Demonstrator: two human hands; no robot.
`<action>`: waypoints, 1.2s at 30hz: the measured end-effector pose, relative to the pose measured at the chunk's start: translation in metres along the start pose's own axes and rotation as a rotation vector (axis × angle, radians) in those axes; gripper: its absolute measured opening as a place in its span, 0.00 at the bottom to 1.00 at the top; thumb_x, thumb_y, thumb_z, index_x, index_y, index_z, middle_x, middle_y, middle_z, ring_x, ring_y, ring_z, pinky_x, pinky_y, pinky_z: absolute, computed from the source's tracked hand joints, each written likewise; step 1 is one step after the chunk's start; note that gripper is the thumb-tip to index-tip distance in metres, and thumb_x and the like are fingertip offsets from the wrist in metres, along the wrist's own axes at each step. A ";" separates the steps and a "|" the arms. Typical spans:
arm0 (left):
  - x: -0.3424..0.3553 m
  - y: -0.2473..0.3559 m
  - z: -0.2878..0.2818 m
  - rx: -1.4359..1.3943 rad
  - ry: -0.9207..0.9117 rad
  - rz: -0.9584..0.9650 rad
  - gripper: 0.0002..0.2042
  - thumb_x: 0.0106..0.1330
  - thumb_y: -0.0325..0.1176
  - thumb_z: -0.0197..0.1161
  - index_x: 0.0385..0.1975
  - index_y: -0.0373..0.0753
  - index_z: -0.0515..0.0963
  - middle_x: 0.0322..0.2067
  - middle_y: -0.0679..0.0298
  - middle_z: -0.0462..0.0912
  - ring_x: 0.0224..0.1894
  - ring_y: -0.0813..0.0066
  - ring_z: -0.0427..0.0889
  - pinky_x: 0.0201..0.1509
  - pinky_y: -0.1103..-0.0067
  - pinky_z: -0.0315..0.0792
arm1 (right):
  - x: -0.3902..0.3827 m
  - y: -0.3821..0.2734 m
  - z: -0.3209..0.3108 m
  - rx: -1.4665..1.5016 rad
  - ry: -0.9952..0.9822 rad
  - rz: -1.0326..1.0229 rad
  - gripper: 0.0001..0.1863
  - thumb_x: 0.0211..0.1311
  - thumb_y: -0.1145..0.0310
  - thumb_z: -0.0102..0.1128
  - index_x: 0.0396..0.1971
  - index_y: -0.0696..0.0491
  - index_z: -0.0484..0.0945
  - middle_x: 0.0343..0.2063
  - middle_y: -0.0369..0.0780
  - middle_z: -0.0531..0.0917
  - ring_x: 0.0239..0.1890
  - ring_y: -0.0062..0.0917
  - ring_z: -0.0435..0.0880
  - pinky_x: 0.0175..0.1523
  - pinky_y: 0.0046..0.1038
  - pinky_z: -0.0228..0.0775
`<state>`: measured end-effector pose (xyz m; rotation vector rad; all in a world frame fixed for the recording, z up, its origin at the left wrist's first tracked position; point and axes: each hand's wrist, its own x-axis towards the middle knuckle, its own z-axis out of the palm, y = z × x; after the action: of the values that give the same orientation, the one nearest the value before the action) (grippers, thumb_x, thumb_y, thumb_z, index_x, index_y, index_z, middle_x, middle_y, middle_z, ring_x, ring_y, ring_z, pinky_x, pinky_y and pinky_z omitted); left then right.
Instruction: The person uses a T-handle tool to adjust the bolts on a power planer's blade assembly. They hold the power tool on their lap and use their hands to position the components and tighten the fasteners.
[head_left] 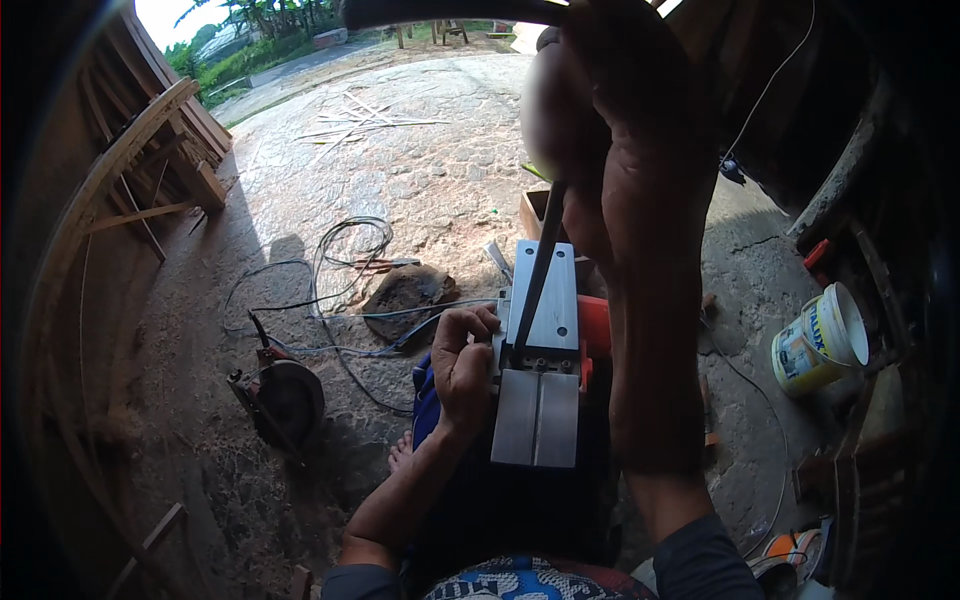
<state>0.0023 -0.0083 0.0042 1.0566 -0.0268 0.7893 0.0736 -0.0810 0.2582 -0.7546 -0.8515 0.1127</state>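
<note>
An electric hand planer (545, 300) rests upside down in my lap, its silvery sole plates facing up and part of its red body showing at the right. My left hand (463, 365) is closed around the planer's left edge, beside the cutter gap. Raised high and close to the camera, my right hand (640, 170) is closed on a tool with a long dark shaft (538, 270). The shaft slants down to the gap between the two sole plates, where its tip meets the row of small bolts. My fingers hide the tool's handle, so its kind is unclear.
A circular saw (285, 400) lies on the floor at the left, near coiled cables (345, 250) and a wood stump (408, 300). A white bucket (820, 340) stands at the right. Timber (140, 150) leans at the far left, and thin wood strips (365, 122) lie ahead.
</note>
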 end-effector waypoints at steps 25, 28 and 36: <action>0.002 0.005 0.009 -0.007 0.018 0.002 0.10 0.49 0.21 0.45 0.32 0.35 0.68 0.37 0.59 0.72 0.50 0.67 0.70 0.65 0.69 0.60 | 0.012 -0.031 -0.071 0.106 -0.278 -0.201 0.29 0.55 0.73 0.56 0.60 0.64 0.71 0.34 0.45 0.85 0.12 0.13 0.57 0.13 0.18 0.51; 0.001 0.006 0.009 0.002 0.024 0.000 0.10 0.48 0.21 0.45 0.32 0.35 0.68 0.37 0.59 0.73 0.51 0.66 0.71 0.66 0.68 0.60 | 0.004 -0.036 -0.065 0.054 -0.236 -0.175 0.29 0.55 0.73 0.56 0.60 0.64 0.72 0.37 0.47 0.86 0.12 0.13 0.57 0.14 0.17 0.52; 0.001 0.009 0.012 0.022 0.026 0.002 0.10 0.48 0.20 0.44 0.31 0.35 0.68 0.36 0.59 0.73 0.51 0.64 0.71 0.66 0.68 0.59 | 0.014 -0.024 -0.084 0.273 -0.380 -0.074 0.19 0.69 0.70 0.50 0.55 0.63 0.71 0.35 0.45 0.77 0.20 0.17 0.64 0.18 0.18 0.57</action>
<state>0.0019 -0.0148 0.0177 1.0677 0.0026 0.8068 0.1385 -0.1405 0.2468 -0.4487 -1.1953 0.3074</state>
